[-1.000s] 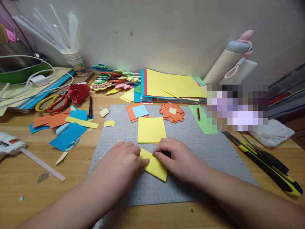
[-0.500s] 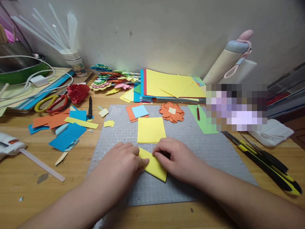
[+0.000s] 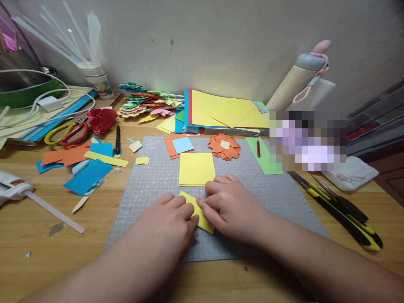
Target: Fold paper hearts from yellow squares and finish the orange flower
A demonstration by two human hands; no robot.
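Note:
A folded piece of yellow paper (image 3: 205,224) lies on the grey cutting mat (image 3: 145,210), partly covered by both hands. My left hand (image 3: 168,221) has its fingers curled over the paper's left part, thumb tip beside the lower edge. From the other side, my right hand (image 3: 235,206) presses its bunched thumb and fingertips on the paper's upper right part. Just beyond them is a stack of square yellow sheets (image 3: 196,169). Farther back on the mat sit an orange paper flower (image 3: 224,147) with a pale square centre, and a blue square (image 3: 183,145) on orange sheets.
Scissors (image 3: 82,134), a red crumpled paper flower (image 3: 101,120), paper scraps (image 3: 90,176) and a glue gun (image 3: 14,187) are on the left. Yellow-black cutters (image 3: 347,219) lie right, near a white case (image 3: 350,173). Stacked coloured paper (image 3: 227,108) and a bottle (image 3: 293,80) are against the wall.
My right hand has shifted left along the folded yellow paper, closer to my left hand. My left fingers have curled in more, the thumb drawn back toward the lower edge. The view has moved slightly.

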